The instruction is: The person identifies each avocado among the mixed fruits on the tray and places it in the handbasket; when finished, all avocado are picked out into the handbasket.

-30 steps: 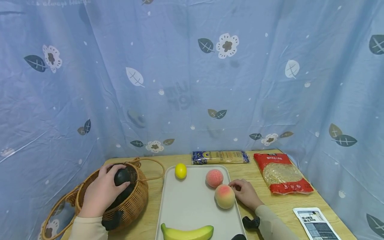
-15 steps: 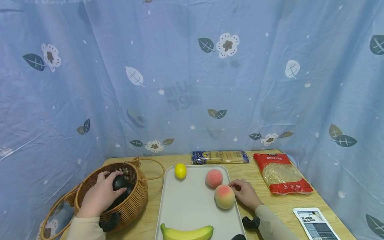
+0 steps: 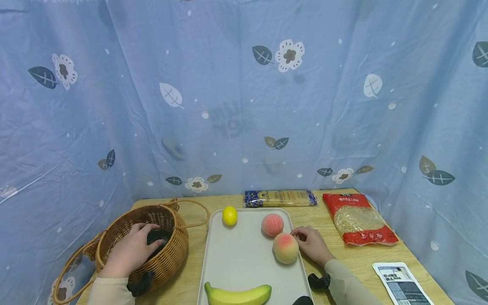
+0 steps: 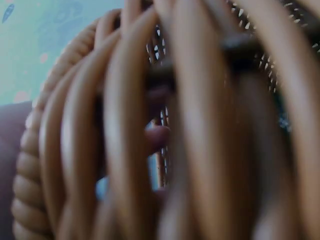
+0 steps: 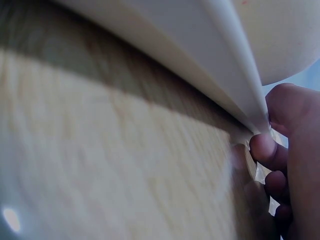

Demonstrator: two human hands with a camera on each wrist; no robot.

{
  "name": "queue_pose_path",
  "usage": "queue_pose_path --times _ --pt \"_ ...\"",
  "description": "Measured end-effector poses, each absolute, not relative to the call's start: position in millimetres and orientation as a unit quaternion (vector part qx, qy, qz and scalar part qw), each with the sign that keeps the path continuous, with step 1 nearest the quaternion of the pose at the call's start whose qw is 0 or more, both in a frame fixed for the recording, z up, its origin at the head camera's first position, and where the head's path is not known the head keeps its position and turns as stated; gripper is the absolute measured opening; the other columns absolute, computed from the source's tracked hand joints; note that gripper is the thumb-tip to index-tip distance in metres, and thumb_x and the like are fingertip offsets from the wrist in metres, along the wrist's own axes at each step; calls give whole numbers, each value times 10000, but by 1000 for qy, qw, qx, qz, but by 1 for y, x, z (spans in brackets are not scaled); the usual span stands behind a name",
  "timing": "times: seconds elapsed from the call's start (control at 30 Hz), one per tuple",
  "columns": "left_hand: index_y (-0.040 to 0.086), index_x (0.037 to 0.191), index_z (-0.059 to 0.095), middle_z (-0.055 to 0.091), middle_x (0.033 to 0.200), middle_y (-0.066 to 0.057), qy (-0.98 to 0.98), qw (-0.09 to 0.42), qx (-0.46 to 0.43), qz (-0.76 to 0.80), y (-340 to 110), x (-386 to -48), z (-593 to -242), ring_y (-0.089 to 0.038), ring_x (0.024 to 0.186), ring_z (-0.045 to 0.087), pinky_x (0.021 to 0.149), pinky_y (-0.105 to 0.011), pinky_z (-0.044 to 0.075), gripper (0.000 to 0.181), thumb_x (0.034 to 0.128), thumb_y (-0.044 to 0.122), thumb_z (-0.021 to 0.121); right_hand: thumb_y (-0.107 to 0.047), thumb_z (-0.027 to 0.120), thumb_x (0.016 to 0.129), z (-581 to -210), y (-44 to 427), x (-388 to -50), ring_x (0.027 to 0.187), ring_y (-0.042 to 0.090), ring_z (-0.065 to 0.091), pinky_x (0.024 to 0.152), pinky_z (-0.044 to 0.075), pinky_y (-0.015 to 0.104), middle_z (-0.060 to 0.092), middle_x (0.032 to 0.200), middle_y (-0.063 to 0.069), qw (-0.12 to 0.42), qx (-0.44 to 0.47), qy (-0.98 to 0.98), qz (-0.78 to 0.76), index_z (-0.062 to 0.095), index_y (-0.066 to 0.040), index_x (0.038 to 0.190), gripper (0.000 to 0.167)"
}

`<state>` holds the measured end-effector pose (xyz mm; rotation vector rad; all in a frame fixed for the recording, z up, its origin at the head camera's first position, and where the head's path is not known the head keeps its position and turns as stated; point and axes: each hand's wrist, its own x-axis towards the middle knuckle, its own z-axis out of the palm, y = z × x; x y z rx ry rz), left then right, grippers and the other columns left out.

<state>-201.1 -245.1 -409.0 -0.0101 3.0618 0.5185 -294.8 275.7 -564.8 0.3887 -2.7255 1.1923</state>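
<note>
My left hand (image 3: pixel 129 252) reaches into the wicker basket (image 3: pixel 177 250) and holds a dark, smooth, rounded thing (image 3: pixel 159 239), whose kind I cannot tell. In the left wrist view, the basket's weave (image 4: pixel 125 125) covers most of the hand. On the other side, my right hand (image 3: pixel 313 245) pinches the right rim of the pale tray (image 3: pixel 244 258) between thumb and fingers. A peach (image 3: pixel 286 248) lies on the tray right by these fingers, touching or nearly touching a pink-red round fruit (image 3: pixel 272 225). A yellow lemon (image 3: pixel 229 216) sits at the tray's far left corner, and a banana (image 3: pixel 238 295) lies at its near side.
A pack of noodles (image 3: pixel 280 198) lies behind the tray. On the right are a red bag of dry food (image 3: pixel 360 220) and a white-and-dark pouch (image 3: pixel 402 284). A patterned blue curtain (image 3: pixel 236 106) closes off the back and sides. The basket's handle (image 3: pixel 198 203) sticks out toward the tray.
My left hand has sunk deeper into the basket with the dark rounded thing, which is now mostly hidden. My right hand and the fruit on the tray have stayed in place.
</note>
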Motion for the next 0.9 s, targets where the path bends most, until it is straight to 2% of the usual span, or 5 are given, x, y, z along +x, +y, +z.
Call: queue_pose_path --times 0.13,0.37,0.5,0.63,0.9 --pt "53 1380 641 502 1387 -362 988 -26 0 152 -239 -196 -406 -471 986 666 689 -595 529 482 992 321 742 -41 737 954 -566 275 -295 795 132 496 719 435 299 600 837 -82 72 129 -907 396 775 -201 979 167" --pt "62 1294 703 644 1283 -247 973 -167 64 148 -206 -184 -396 -385 900 695 720 -610 528 371 953 179 793 -26 737 943 -565 274 -294 795 132 503 728 440 301 596 841 -80 78 127 -906 396 775 -203 974 183" --pt "99 1232 735 689 1221 -154 960 -210 101 155 -179 -180 -394 -365 981 685 776 -613 526 328 922 150 828 -33 731 951 -563 274 -294 799 134 499 725 435 302 595 843 -78 73 130 -905 398 776 -197 984 174" --pt "123 1208 745 696 1201 -101 951 -215 128 179 -153 -179 -397 -298 961 687 787 -539 554 322 901 111 841 -35 724 960 -560 273 -295 802 136 495 723 431 299 595 846 -70 70 130 -905 400 776 -191 989 167" --pt "175 1155 735 689 1164 -2 948 -143 191 208 -103 -179 -411 -213 1007 691 825 -453 573 251 921 165 826 -41 722 962 -559 273 -297 818 137 511 736 452 298 616 864 -76 65 128 -908 394 776 -196 1000 169"
